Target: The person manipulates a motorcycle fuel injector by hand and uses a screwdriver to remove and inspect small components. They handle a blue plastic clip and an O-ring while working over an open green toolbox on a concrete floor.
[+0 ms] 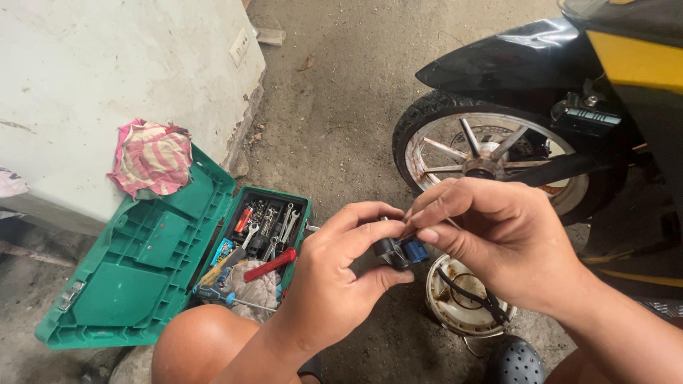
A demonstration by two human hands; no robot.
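Black-and-blue small plastic connector part (400,251) sat pinched between left hand (341,267) and right hand (491,238), above white round pump housing (462,299). Risk: loose fingertip pinch could drop it onto concrete floor (334,92), near green plastic toolbox (163,256).
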